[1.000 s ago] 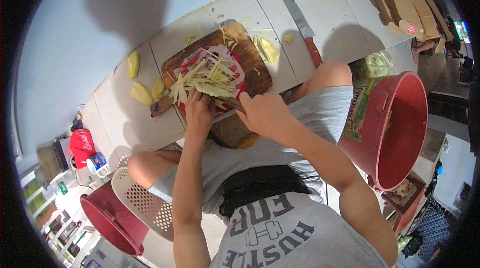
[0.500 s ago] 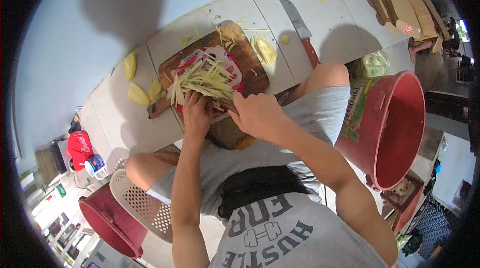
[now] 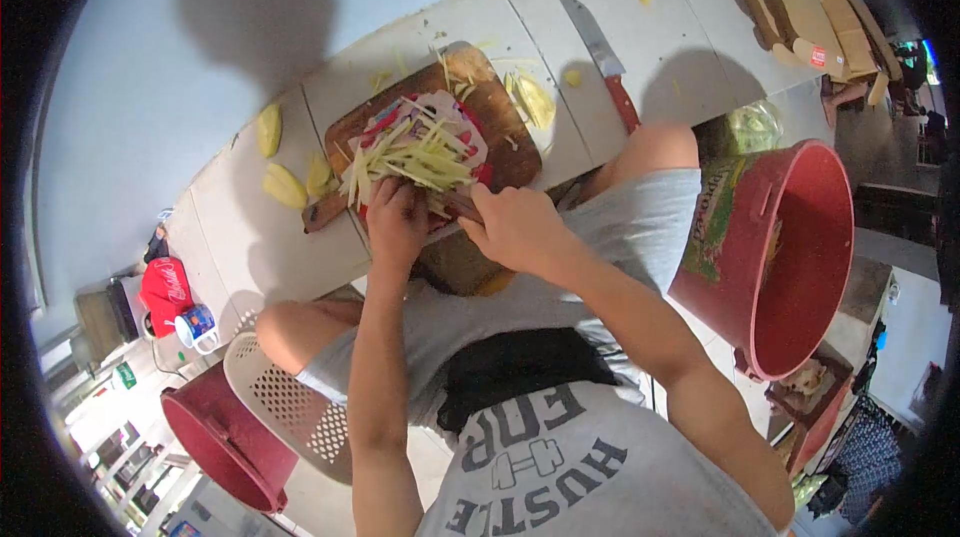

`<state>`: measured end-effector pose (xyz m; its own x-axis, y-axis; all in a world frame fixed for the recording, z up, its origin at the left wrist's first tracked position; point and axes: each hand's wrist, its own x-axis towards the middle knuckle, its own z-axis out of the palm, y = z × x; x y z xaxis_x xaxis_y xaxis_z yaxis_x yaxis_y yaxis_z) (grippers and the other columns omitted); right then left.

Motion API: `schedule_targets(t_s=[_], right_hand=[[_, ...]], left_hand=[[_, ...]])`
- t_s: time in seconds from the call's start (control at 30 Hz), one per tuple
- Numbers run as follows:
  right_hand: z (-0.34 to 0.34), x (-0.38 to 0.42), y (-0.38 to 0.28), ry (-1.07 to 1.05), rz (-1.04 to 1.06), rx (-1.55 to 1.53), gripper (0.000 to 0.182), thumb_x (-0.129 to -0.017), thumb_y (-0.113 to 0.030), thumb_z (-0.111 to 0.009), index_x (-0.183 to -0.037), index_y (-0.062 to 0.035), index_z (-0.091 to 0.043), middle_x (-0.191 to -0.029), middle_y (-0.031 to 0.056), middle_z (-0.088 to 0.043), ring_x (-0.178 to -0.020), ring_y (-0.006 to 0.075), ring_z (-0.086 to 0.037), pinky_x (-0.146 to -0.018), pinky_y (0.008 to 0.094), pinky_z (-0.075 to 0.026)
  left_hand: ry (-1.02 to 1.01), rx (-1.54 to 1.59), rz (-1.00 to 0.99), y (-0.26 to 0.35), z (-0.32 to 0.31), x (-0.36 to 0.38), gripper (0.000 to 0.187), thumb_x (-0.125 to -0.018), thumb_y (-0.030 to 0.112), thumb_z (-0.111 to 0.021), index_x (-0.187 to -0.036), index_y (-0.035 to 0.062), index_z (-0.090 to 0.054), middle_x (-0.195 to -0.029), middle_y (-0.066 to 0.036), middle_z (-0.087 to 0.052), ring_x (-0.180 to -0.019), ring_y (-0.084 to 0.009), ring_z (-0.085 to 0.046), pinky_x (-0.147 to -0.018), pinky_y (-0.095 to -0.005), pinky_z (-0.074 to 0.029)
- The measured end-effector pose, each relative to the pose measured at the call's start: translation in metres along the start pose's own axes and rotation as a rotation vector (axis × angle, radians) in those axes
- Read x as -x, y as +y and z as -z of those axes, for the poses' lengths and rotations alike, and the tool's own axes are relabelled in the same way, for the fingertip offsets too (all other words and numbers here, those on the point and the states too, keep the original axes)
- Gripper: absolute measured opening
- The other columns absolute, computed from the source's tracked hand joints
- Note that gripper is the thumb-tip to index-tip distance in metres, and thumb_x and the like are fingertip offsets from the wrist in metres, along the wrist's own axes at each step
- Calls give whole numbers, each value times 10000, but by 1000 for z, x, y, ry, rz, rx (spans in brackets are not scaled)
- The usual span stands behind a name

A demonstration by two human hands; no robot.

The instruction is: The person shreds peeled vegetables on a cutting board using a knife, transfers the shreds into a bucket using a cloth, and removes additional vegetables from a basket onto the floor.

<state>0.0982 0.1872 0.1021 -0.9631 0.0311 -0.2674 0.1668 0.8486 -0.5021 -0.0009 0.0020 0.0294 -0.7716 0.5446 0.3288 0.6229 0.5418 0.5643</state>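
A heap of thin pale green strips [image 3: 425, 152] lies on a red and white patterned plastic sheet [image 3: 466, 117], over a wooden cutting board [image 3: 505, 127]. My left hand [image 3: 397, 222] presses curled fingers against the near edge of the heap; what lies beneath the fingertips is hidden. Closed beside it, my right hand [image 3: 520, 227] grips a knife [image 3: 462, 205], of which only a short stretch of blade shows next to the strips. A brown wooden handle [image 3: 323, 212] juts out at the board's left.
Peeled yellow-green pieces [image 3: 284, 186] lie left of the board, and another cut piece [image 3: 537, 102] lies right. A large knife [image 3: 595, 42] with a red-brown handle rests on the white tiles [image 3: 530, 12]. Red bins [image 3: 700, 267] [image 3: 225, 437] stand on both sides, with a perforated basket [image 3: 285, 402] at left.
The whole view has shifted slightly. Both hands stay at the near edge of the strips, with only small movement.
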Motion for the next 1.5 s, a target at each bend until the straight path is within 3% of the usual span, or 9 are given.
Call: schedule_targets(t_s=[0.27,0.37,0.5,0.57,0.67,1.17,1.23,1.4,1.5], right_hand=[[32,16,16,121,21,-60,321,-938,-354,-618,-986,-52,-522,-704,185,-653,-707,431,-662,-638,534,-516],[28,23,21,143,15,-65,305,-909,-318,-644,-976,-54,-505,-738,178,-650,-712,424,-658,-639,530,-516],[13,29,31,234,92,53,312,-853,-244,-683,-1041,-44,-534,-894,155,-659,-777,379,-686,-661,508,-546],[8,28,31,258,127,92,350,-814,-210,-719,-1062,-51,-530,-932,143,-642,-802,367,-678,-673,480,-539],[5,26,29,181,122,98,397,-787,-178,-742,-1108,-54,-544,-962,123,-637,-829,350,-679,-693,456,-547],[-13,19,38,229,299,129,407,-783,-186,-746,-1134,-66,-579,-954,103,-627,-801,300,-682,-684,418,-558],[-14,17,33,241,373,144,221,-891,-145,-547,-1080,-44,-602,-908,111,-656,-770,299,-709,-635,415,-580],[-20,11,34,212,371,118,242,-887,-152,-559,-1102,-46,-594,-927,117,-657,-793,305,-712,-654,424,-582],[-22,11,37,213,360,105,249,-883,-151,-567,-1107,-47,-591,-933,119,-657,-801,309,-713,-664,432,-583]], left_hand=[[300,433,405,-6,10,-4,142,-789,-54,-684,-922,-5,-677,-916,-92,-654,-711,-171,-629,-685,-274,-513],[349,356,524,3,26,-1,167,-793,-62,-679,-945,4,-671,-1002,-116,-646,-806,-197,-645,-723,-283,-526],[430,119,400,28,36,14,283,-764,-66,-669,-1029,32,-674,-1140,-149,-603,-990,-269,-622,-849,-356,-522],[286,-99,55,42,35,26,429,-703,-70,-657,-1103,83,-683,-1251,-169,-549,-1142,-343,-544,-978,-450,-457],[161,-77,-83,59,29,33,537,-637,-68,-651,-1138,121,-690,-1264,-172,-546,-1199,-380,-508,-1037,-499,-397],[71,-107,-53,56,42,29,515,-662,-63,-622,-1155,75,-682,-1307,-117,-621,-1262,-376,-524,-1089,-496,-392],[26,-107,-35,59,40,24,508,-666,-58,-621,-1153,73,-683,-1315,-109,-621,-1267,-377,-523,-1094,-495,-389],[-32,-126,-17,58,39,14,500,-659,-61,-624,-1141,59,-681,-1299,-113,-629,-1261,-377,-532,-1085,-488,-403],[156,-71,-48,50,45,19,488,-645,-74,-624,-1114,48,-685,-1251,-120,-648,-1235,-371,-554,-1064,-480,-426]])
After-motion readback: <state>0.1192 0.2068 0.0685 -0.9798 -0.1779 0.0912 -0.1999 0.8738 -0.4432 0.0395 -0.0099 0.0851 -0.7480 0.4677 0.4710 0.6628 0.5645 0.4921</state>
